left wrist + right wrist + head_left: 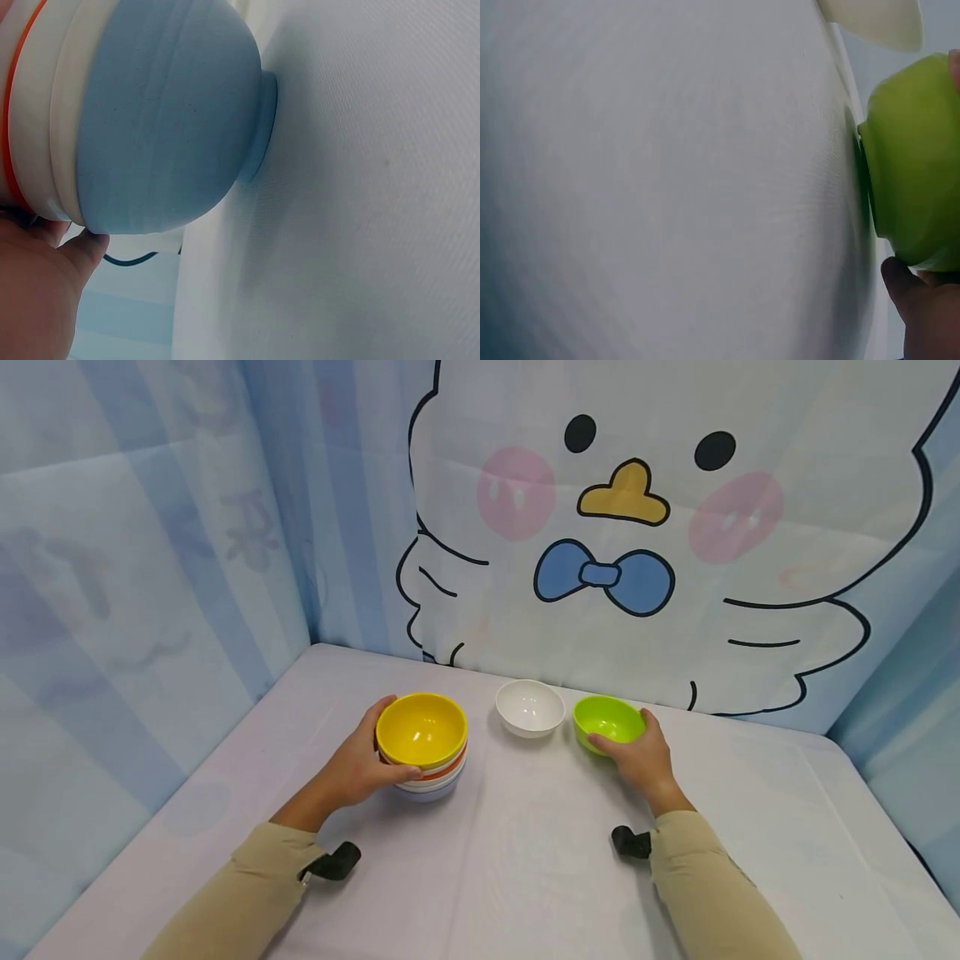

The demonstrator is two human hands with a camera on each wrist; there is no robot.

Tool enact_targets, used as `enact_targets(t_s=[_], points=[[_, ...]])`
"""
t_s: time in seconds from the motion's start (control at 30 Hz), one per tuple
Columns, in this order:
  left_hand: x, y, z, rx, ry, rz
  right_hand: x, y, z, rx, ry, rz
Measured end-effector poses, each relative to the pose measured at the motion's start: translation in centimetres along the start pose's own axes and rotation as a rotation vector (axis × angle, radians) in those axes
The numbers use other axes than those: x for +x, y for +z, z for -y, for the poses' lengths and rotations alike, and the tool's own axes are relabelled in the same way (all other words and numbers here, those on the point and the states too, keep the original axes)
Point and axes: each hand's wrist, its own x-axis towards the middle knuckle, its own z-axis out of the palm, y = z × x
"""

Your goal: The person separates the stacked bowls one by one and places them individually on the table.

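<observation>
My left hand (pixel 365 766) grips a stack of nested bowls from its left side, thumb across the front. On top is a yellow bowl (pixel 422 731); white and orange rims show below it. The lowest is a light blue bowl (pixel 165 112), its foot right at the tabletop in the left wrist view. With my right hand (pixel 645 758) I hold a lime green bowl (pixel 606 720) by its right side, thumb at the near rim. Its base is close over the cloth in the right wrist view. Between the two hands, farther back, a white bowl (pixel 529 708) sits upright.
A pale cloth covers the table (pixel 525 860). Right behind the bowls hangs a backdrop (pixel 600 635) with a cartoon bird, and a blue striped curtain (pixel 150 568) runs along the left. Dark wrist mounts (pixel 335 862) stick out from both sleeves.
</observation>
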Motion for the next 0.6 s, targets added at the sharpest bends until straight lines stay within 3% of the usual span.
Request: enact_targets(t_s=[0.6], points=[[0.04, 0.2, -0.08, -0.003, -0.012, -0.006, 0.03, -0.05, -0.06, -0.037, -0.02, 0.069]])
